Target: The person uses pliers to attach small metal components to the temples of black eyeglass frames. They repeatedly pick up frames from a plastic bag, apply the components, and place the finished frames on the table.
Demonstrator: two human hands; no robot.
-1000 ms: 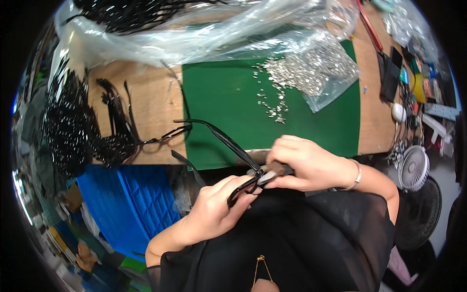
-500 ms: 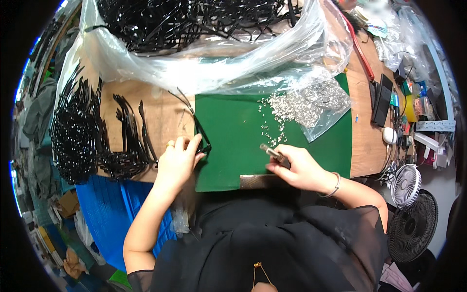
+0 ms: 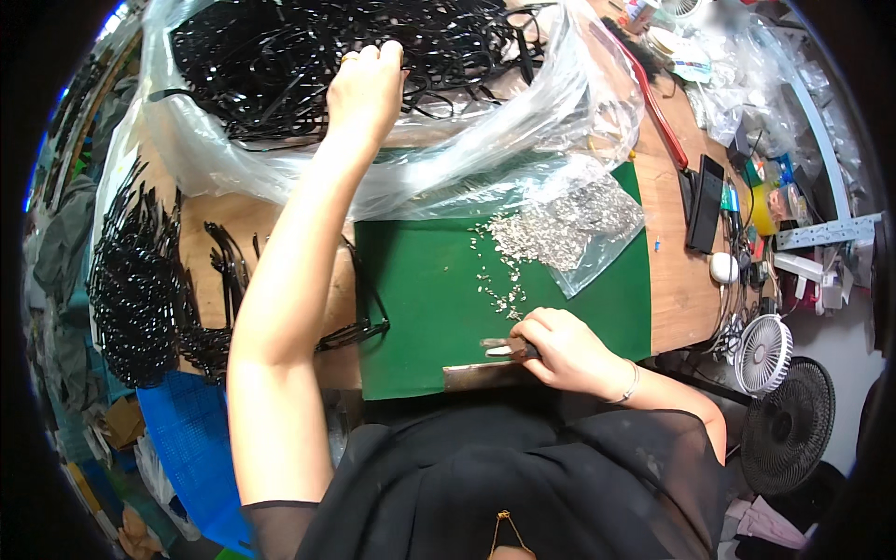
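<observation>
Head view, one entry. Hands, two: my left hand (image 3: 366,86) reaches into one clear plastic bag (image 3: 485,159), fingers closed on black straps (image 3: 271,56), too tangled to count. My right hand (image 3: 560,350) grips one small metal tool (image 3: 499,347) on the green mat (image 3: 420,308). One smaller clear bag (image 3: 583,233) spills tiny silver clips (image 3: 546,229), uncountable. Two fans (image 3: 775,392), the lower one partly cut off.

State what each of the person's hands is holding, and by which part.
The right hand grips a small metal hand tool by its handle end. The left hand reaches into tangled black plastic straps in a clear plastic bag; any grasp cannot be told.
</observation>
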